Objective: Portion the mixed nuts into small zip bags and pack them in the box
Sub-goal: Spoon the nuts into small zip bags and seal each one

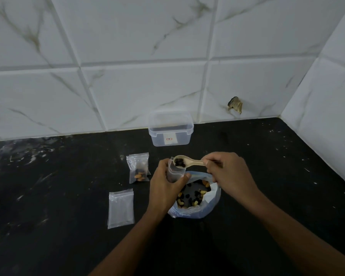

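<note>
Left hand (163, 184) gripping a small zip bag (175, 172), upright, mouth up. Right hand (227, 172) pinching a spoon (187, 161) of dark nuts at that mouth. Just below, open nut bag (195, 196) on counter (68, 246). Left: filled bag (139, 168), empty bags (121, 208). Far: clear box (170, 129).

A black speckled countertop (48, 196) meets white marble-veined wall tiles (137, 86) in a corner.
</note>
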Demonstrator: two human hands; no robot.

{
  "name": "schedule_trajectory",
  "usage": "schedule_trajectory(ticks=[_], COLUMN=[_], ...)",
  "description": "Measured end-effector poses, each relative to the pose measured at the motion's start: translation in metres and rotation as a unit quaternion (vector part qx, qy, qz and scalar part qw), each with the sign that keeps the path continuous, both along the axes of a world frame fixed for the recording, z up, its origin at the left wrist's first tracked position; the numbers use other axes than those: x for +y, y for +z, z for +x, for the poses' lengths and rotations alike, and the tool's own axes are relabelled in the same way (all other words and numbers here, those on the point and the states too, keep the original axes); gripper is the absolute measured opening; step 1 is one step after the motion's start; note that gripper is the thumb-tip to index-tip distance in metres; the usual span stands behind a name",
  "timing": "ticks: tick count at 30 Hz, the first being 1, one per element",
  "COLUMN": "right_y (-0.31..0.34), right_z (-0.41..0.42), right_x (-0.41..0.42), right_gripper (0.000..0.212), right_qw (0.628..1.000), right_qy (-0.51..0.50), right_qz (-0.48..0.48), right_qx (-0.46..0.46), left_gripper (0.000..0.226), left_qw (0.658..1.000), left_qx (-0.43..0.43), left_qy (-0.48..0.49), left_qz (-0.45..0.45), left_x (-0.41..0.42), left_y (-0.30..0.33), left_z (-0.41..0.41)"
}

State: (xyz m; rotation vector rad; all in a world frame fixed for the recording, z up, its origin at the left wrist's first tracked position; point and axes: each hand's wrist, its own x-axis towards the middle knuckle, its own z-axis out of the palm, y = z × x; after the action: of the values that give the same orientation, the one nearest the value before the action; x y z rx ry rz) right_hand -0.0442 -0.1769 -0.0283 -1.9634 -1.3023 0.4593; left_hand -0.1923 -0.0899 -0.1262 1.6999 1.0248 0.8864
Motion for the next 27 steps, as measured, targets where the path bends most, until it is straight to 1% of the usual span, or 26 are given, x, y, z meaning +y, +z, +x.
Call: schedule_trajectory(ticks=[1,3,5,6,7,9,11,12,13,14,16,18,19,21,24,27], right_y=[-0.004,-0.015,-0.022,-0.024,-0.026,-0.028,-0.029,-0.029,-0.027,-0.025,-0.021,-0.023,-0.028,-0.048,-0.085,-0.109], right_z=[-0.004,-0.011,-0.016,-0.017,-0.019,-0.020,-0.019,-0.017,-0.015,-0.013,-0.007,-0.001,0.002,0.006,0.005,-0.002], right_x=[-0.001,-0.003,-0.005,-0.007,-0.009,-0.011,-0.011,-0.010,-0.008,-0.007,-0.005,-0.007,-0.009,-0.012,-0.017,-0.021], right_gripper=[0.015,0.012,0.007,0.010,0.015,0.025,0.024,0.018,0.013,0.016,0.021,0.017,0.015,0.013,0.014,0.014], right_qw=[0.997,0.980,0.951,0.934,0.919,0.907,0.900,0.899,0.907,0.924,0.958,0.974,0.980,0.992,0.993,0.988], right_qy=[0.018,0.067,0.106,0.121,0.134,0.143,0.136,0.127,0.111,0.087,0.023,-0.039,-0.063,-0.088,-0.105,-0.105], right_qz=[0.030,0.078,0.093,0.095,0.099,0.107,0.132,0.146,0.157,0.165,0.186,0.185,0.161,0.075,-0.038,-0.101], right_qx=[-0.064,-0.172,-0.275,-0.321,-0.356,-0.381,-0.392,-0.392,-0.374,-0.332,-0.217,-0.127,-0.096,-0.054,-0.040,-0.047], left_gripper=[0.043,0.044,0.043,0.043,0.043,0.042,0.042,0.042,0.041,0.040,0.041,0.042,0.043,0.044,0.050,0.053], left_qw=[1.000,1.000,1.000,1.000,1.000,1.000,1.000,1.000,1.000,0.999,0.999,0.999,0.999,0.998,0.998,0.998], left_qx=[0.000,-0.002,-0.011,-0.015,-0.018,-0.022,-0.026,-0.028,-0.029,-0.030,-0.030,-0.035,-0.038,-0.041,-0.040,-0.044], left_qy=[0.001,0.002,0.001,0.000,-0.001,-0.004,-0.006,-0.005,-0.003,-0.001,0.003,0.007,0.010,0.018,0.023,0.019], left_qz=[0.004,0.004,-0.001,-0.005,-0.008,-0.009,-0.009,-0.010,-0.012,-0.015,-0.026,-0.035,-0.038,-0.037,-0.040,-0.047], left_x=[0.000,0.001,0.002,0.002,0.002,0.001,0.001,0.001,0.001,0.002,0.002,0.004,0.006,0.008,0.009,0.007], left_y=[-0.001,-0.002,-0.002,-0.002,-0.001,-0.001,0.000,0.000,0.000,0.001,0.002,0.001,0.001,-0.002,-0.004,-0.006], left_z=[0.001,0.002,0.003,0.003,0.003,0.003,0.003,0.003,0.003,0.002,-0.001,-0.005,-0.008,-0.013,-0.016,-0.017])
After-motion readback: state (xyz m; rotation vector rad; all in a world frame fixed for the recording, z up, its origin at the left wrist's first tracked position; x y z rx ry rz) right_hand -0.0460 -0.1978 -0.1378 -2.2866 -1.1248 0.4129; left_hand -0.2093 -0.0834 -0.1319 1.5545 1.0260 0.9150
